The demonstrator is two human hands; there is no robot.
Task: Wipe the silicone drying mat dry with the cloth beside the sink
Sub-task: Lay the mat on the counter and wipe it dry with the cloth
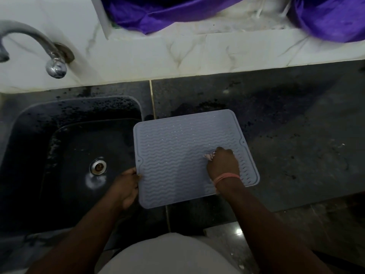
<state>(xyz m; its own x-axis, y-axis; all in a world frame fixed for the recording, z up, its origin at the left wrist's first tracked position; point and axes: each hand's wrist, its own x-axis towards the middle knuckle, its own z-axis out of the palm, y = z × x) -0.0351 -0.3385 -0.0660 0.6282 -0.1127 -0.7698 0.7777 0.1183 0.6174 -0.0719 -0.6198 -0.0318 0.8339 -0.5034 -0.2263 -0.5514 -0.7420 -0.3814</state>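
A pale grey-blue silicone drying mat [177, 151] with wavy ridges lies on the dark counter, its left edge overhanging the sink. My left hand [126, 186] grips the mat's left edge near the lower corner. On the right part of the mat, my right hand [223, 165] is bunched around a small light cloth [209, 156] and presses it down. Only a crumpled bit of the cloth shows beyond the fingers. A pink band circles the right wrist.
A dark sink [69, 155] with a metal drain [98, 167] lies left of the mat. A chrome tap [39, 48] juts from the white marbled wall above it. Dark wet-looking counter [296, 125] stretches right. Purple fabric [158, 12] hangs on the sill behind.
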